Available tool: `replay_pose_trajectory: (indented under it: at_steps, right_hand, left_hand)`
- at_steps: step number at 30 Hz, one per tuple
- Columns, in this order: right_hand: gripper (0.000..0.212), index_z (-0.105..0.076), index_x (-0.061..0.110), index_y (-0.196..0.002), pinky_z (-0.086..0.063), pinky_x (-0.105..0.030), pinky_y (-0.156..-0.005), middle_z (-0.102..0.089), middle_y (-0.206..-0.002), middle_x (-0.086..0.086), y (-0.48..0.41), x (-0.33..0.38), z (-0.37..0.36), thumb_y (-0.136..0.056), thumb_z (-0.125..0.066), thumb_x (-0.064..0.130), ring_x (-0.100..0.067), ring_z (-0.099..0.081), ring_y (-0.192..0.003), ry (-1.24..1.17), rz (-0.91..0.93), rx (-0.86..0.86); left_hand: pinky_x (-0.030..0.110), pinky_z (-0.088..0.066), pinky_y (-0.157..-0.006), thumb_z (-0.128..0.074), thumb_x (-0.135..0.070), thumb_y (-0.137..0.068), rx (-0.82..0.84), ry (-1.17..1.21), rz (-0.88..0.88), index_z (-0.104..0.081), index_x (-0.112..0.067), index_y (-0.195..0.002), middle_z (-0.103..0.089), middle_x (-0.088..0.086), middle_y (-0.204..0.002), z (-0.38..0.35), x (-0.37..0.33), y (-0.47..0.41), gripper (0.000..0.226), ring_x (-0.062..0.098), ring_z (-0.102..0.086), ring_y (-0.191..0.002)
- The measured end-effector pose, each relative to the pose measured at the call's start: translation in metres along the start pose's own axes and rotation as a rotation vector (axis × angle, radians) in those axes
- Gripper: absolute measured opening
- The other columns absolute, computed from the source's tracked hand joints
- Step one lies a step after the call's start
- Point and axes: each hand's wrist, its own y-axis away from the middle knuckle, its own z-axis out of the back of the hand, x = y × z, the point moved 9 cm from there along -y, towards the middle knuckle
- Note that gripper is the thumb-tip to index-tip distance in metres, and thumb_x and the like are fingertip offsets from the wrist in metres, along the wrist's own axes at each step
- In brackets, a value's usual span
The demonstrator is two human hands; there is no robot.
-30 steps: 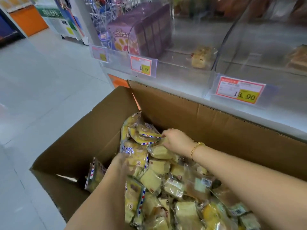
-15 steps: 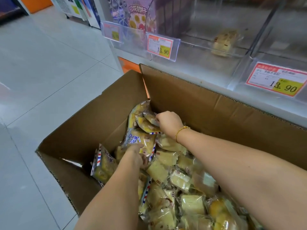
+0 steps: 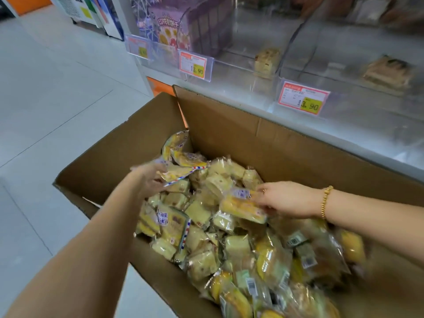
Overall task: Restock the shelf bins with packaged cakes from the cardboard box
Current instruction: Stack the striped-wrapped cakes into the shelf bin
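Observation:
An open cardboard box (image 3: 231, 125) on the floor holds several yellow packaged cakes (image 3: 206, 235) in clear wrappers. My left hand (image 3: 149, 180) is at the box's far left, gripping a striped-edge cake packet (image 3: 181, 172) raised a little above the pile. My right hand (image 3: 282, 198), with a gold bracelet on its wrist, pinches an orange-yellow cake packet (image 3: 243, 206) over the middle of the pile. Behind the box, clear shelf bins (image 3: 243, 79) stand nearly bare, one with a single cake (image 3: 266, 60).
Price tags (image 3: 302, 97) reading 13.90 hang on the bin fronts. A purple biscuit box (image 3: 181, 26) stands in the left bin and a brown cake (image 3: 387, 72) in the right one. Grey tiled floor (image 3: 57, 99) lies to the left of the box.
My right hand has drawn back from the far corner toward the middle, holding a packet. My left hand has moved up and away with a packet. The view has shifted left and nearer.

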Motion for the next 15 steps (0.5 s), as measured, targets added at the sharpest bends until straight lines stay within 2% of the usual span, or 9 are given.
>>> replay_pose_trajectory:
  at_steps: [2,3,5,7,8,9,11,13,15]
  right_hand:
    - [0.008,-0.059,0.023,-0.093,-0.049,-0.037,-0.084,-0.06,-0.108,0.001,0.017,-0.001,-0.032,-0.088,-0.053,0.02,-0.021,-0.054,-0.107,0.013,-0.005,0.077]
    - [0.006,-0.059,0.023,-0.09,-0.049,-0.036,-0.082,-0.06,-0.107,0.001,0.024,-0.004,-0.044,-0.086,-0.057,0.019,-0.021,-0.055,-0.105,-0.025,-0.035,0.114]
    - [0.011,-0.06,0.023,-0.091,-0.048,-0.033,-0.081,-0.062,-0.109,0.001,0.033,-0.012,-0.06,-0.084,-0.065,0.018,-0.021,-0.058,-0.103,-0.153,-0.105,0.2]
    - [0.015,-0.063,0.021,-0.096,-0.047,-0.03,-0.082,-0.063,-0.112,0.003,0.035,-0.016,-0.059,-0.084,-0.065,0.013,-0.019,-0.058,-0.103,-0.243,-0.156,0.266]
    - [0.018,-0.065,0.019,-0.097,-0.047,-0.027,-0.078,-0.064,-0.106,0.003,0.032,-0.019,-0.054,-0.085,-0.06,0.007,-0.017,-0.059,-0.095,-0.285,-0.185,0.28]
    - [0.023,-0.067,0.018,-0.096,-0.045,-0.024,-0.069,-0.063,-0.096,0.003,0.029,-0.022,-0.048,-0.085,-0.053,0.003,-0.013,-0.058,-0.084,-0.331,-0.226,0.277]
    - [0.028,-0.066,0.018,-0.097,-0.04,-0.019,-0.062,-0.063,-0.095,0.002,0.016,-0.03,-0.035,-0.087,-0.047,0.001,-0.01,-0.055,-0.077,-0.408,-0.319,0.208]
    - [0.024,-0.061,0.015,-0.113,-0.042,-0.022,-0.075,-0.061,-0.114,-0.004,0.002,-0.039,-0.027,-0.09,-0.054,0.011,-0.017,-0.057,-0.099,-0.443,-0.386,0.085]
    - [0.048,-0.049,0.013,-0.132,-0.043,-0.027,-0.087,-0.056,-0.128,-0.006,-0.008,-0.039,-0.041,-0.087,-0.065,0.018,-0.021,-0.053,-0.115,-0.483,-0.418,0.116]
  left_hand:
    - [0.017,-0.042,-0.035,-0.05,-0.003,-0.091,0.082,-0.112,-0.014,-0.048,-0.002,-0.078,-0.05,0.009,-0.058,-0.004,-0.002,0.026,0.014,0.014,-0.05,-0.043]
    - [0.016,-0.042,-0.036,-0.051,-0.004,-0.091,0.123,-0.121,-0.033,-0.049,-0.002,-0.079,-0.05,0.006,-0.054,-0.007,-0.002,0.039,0.012,0.011,-0.049,-0.038]
    - [0.019,-0.055,-0.053,-0.051,-0.004,-0.092,0.23,-0.043,-0.114,-0.056,-0.001,-0.092,-0.066,0.008,-0.068,-0.018,-0.007,0.065,0.006,0.012,-0.063,-0.054]
    - [0.026,-0.057,-0.078,-0.061,-0.007,-0.083,0.35,0.083,-0.225,-0.058,-0.002,-0.104,-0.073,0.01,-0.091,-0.029,-0.013,0.088,0.021,0.015,-0.07,-0.075]
    - [0.027,-0.055,-0.083,-0.07,-0.009,-0.074,0.399,0.149,-0.269,-0.058,-0.003,-0.108,-0.073,0.01,-0.096,-0.033,-0.015,0.097,0.037,0.015,-0.071,-0.078]
    - [0.027,-0.055,-0.081,-0.075,-0.009,-0.068,0.435,0.215,-0.299,-0.057,-0.004,-0.111,-0.072,0.009,-0.099,-0.037,-0.017,0.102,0.047,0.015,-0.071,-0.079]
    - [0.024,-0.058,-0.066,-0.065,-0.002,-0.076,0.46,0.324,-0.34,-0.052,-0.003,-0.116,-0.068,0.01,-0.101,-0.042,-0.019,0.107,0.043,0.015,-0.071,-0.074]
    - [0.022,-0.056,-0.057,-0.057,0.003,-0.076,0.485,0.346,-0.357,-0.046,-0.007,-0.122,-0.065,0.009,-0.098,-0.051,-0.018,0.107,0.049,0.015,-0.07,-0.071]
    - [0.023,-0.057,-0.06,-0.068,0.004,-0.07,0.531,0.318,-0.386,-0.046,-0.012,-0.126,-0.067,0.009,-0.101,-0.057,-0.016,0.104,0.062,0.017,-0.07,-0.077]
